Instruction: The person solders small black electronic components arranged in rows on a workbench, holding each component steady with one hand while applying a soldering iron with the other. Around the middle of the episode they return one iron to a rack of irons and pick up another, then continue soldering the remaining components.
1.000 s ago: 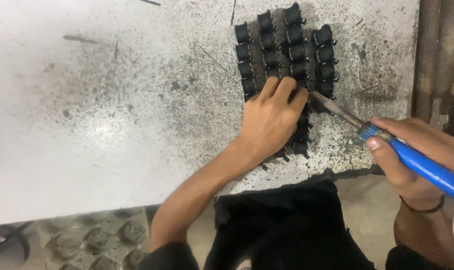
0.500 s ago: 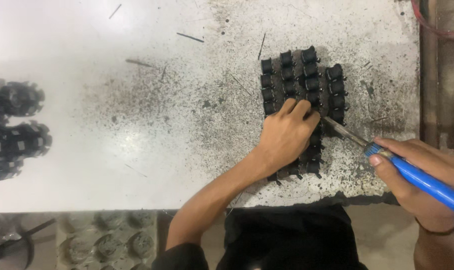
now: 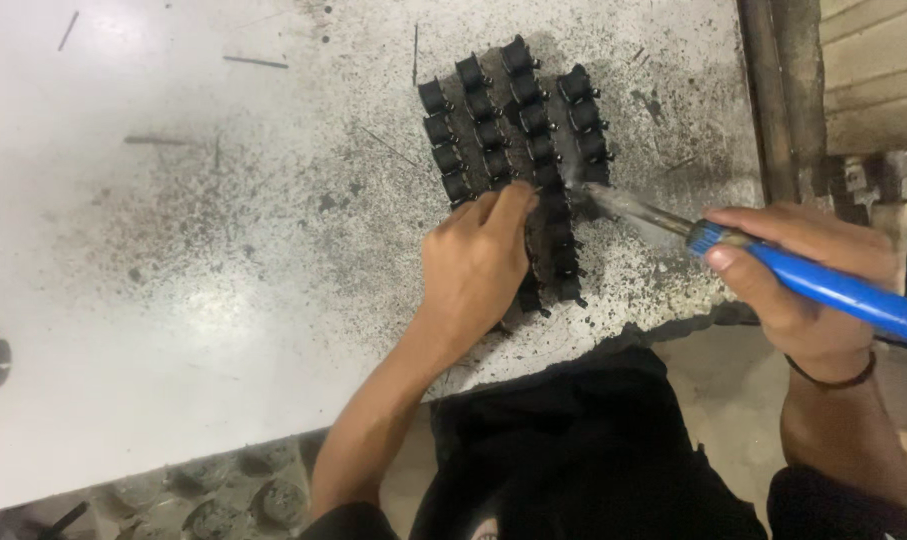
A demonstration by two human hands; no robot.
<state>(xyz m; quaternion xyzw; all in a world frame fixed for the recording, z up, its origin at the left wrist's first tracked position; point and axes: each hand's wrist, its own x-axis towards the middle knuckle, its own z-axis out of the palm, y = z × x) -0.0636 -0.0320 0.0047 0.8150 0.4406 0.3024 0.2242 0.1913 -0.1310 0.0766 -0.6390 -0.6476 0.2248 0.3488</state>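
Left hand (image 3: 476, 262): laid flat, palm down, on the lower left of the parts; fingers together and stretched out, tips pressed on the rows, nothing gripped.
Right hand (image 3: 803, 285): closed round the blue handle of the tool, thumb on top, fingers wrapped beneath.
Tool (image 3: 773, 270): blue handle to the right, metal shaft slanted up and left, its tip set against the parts between the two right-hand rows.
Parts (image 3: 518, 130): small black pieces set in four close rows on the table, toward its near right edge; the lower rows are partly hidden by the left hand.
Table (image 3: 173, 250): pale top, speckled with dark grit round the parts.
Change: against the earlier frames both hands are seen in the same hold and the tool tip at the same spot; only the view is shifted, the black round things at the left edge being nearly lost from sight.
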